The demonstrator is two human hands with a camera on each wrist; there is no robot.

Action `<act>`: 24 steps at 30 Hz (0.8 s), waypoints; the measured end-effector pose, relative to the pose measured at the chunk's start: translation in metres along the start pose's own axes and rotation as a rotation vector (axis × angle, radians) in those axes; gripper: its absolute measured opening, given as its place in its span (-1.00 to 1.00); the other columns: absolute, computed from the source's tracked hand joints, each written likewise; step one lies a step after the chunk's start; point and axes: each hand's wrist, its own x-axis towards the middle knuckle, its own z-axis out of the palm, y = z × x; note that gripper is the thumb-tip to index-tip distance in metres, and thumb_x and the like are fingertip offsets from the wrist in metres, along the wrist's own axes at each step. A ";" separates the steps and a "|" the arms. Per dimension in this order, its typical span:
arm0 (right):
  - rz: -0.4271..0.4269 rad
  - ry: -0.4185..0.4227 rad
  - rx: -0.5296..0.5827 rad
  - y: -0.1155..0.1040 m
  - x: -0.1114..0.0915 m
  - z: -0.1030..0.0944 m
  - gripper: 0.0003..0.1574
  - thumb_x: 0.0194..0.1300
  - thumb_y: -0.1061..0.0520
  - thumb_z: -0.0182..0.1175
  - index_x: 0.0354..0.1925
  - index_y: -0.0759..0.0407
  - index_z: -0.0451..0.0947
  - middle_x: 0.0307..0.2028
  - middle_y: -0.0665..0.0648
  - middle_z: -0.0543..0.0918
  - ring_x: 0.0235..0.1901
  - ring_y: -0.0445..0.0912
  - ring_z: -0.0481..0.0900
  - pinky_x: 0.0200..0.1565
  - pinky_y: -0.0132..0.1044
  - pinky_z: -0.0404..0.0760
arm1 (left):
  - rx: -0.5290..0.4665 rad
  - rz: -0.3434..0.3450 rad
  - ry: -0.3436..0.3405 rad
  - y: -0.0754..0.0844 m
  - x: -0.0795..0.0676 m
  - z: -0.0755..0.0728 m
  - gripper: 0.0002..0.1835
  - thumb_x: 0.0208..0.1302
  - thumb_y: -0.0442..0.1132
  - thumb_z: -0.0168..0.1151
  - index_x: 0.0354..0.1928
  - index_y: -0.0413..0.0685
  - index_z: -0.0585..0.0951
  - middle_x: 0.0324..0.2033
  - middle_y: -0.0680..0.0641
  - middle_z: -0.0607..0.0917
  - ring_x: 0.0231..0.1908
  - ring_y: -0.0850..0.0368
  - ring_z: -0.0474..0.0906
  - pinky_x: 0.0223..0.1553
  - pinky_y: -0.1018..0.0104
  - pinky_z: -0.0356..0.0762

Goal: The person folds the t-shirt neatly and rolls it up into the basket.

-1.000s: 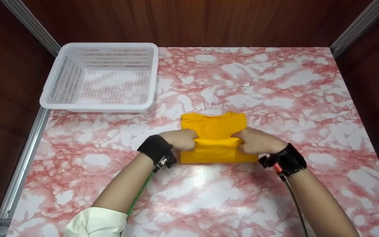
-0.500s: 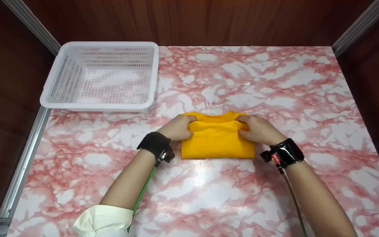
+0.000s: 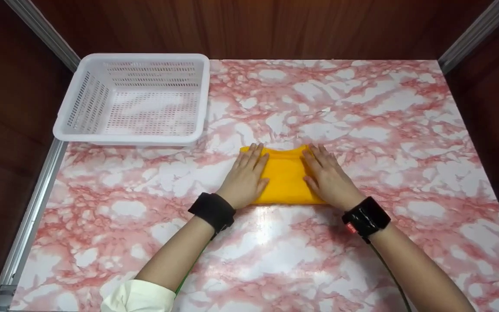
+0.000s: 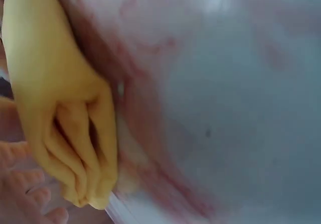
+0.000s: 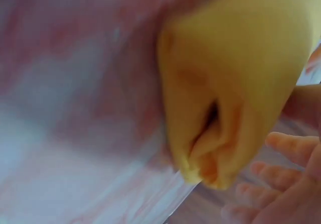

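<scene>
A folded yellow garment [image 3: 285, 180] with a curved neckline along its far edge lies on the table in the head view. My left hand [image 3: 245, 175] rests flat over its left side, fingers straight and pointing away from me. On the garment's right side my right hand [image 3: 329, 180] lies in the same way, palm down. Both wrist views show the layered folds at the garment's ends: the left wrist view has the yellow cloth [image 4: 65, 98] beside my fingers, and the right wrist view has the cloth [image 5: 225, 88] next to my outstretched fingers [image 5: 283, 176].
A white perforated plastic basket [image 3: 130, 139] with nothing in it stands at the table's back left. The table [image 3: 383, 117] has a red and white marbled top. Dark wooden panels [image 3: 258, 30] enclose it at the back and sides.
Both hands gripped the near fold of the yellow garment and carried it away from me to near the neckline. They then let go, and now lie flat on the garment.
</scene>
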 end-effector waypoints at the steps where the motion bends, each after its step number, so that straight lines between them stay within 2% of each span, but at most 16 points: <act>1: -0.011 -0.041 -0.002 -0.003 -0.003 0.001 -0.18 0.26 -0.13 0.00 0.34 0.19 -0.01 0.35 0.28 -0.05 0.34 0.17 -0.16 0.23 0.15 -0.05 | -0.011 0.028 -0.040 0.002 -0.002 0.001 -0.29 0.29 0.14 -0.18 0.36 -0.10 0.02 0.37 -0.19 -0.17 0.36 -0.05 -0.32 0.30 0.02 -0.23; 4: -0.035 -0.186 0.001 -0.009 -0.011 0.004 0.03 0.19 -0.37 -0.11 0.38 0.11 -0.23 0.38 0.22 -0.22 0.35 0.12 -0.31 0.25 0.16 -0.19 | -0.028 0.086 -0.152 0.005 -0.007 0.004 -0.07 0.14 0.38 -0.22 0.38 -0.04 -0.14 0.37 -0.16 -0.29 0.35 -0.05 -0.44 0.31 0.01 -0.31; 6: -0.049 -0.249 -0.016 -0.011 -0.014 0.007 0.16 0.08 -0.46 -0.06 0.39 0.07 -0.30 0.38 0.21 -0.29 0.35 0.11 -0.35 0.25 0.16 -0.22 | -0.021 0.101 -0.202 0.005 -0.008 0.008 0.02 0.05 0.43 -0.15 0.38 -0.01 -0.20 0.36 -0.15 -0.34 0.34 -0.07 -0.48 0.31 0.02 -0.33; 8: -0.065 -0.278 -0.037 -0.010 -0.015 0.010 0.22 0.02 -0.45 0.02 0.39 0.05 -0.30 0.38 0.21 -0.32 0.35 0.12 -0.34 0.25 0.17 -0.21 | -0.003 0.101 -0.226 0.003 -0.009 0.011 0.08 -0.02 0.44 -0.04 0.38 0.02 -0.23 0.36 -0.15 -0.38 0.34 -0.09 -0.50 0.31 0.03 -0.34; 13: -0.079 -0.252 -0.080 -0.007 -0.013 0.014 0.15 0.04 -0.31 0.15 0.39 0.03 -0.20 0.38 0.21 -0.20 0.35 0.11 -0.21 0.25 0.14 -0.11 | 0.006 0.079 -0.229 0.002 -0.007 0.015 0.10 -0.06 0.36 0.10 0.38 0.04 -0.19 0.36 -0.15 -0.34 0.34 -0.10 -0.46 0.31 0.04 -0.32; 24: -0.097 -0.146 -0.096 -0.009 -0.009 0.012 0.02 -0.06 -0.05 0.26 0.32 0.09 0.07 0.31 0.27 0.11 0.28 0.15 0.08 0.18 0.15 0.13 | 0.003 0.056 -0.259 0.009 -0.004 0.004 -0.03 0.01 0.06 0.23 0.38 -0.04 -0.07 0.36 -0.21 -0.21 0.34 -0.16 -0.32 0.29 -0.03 -0.19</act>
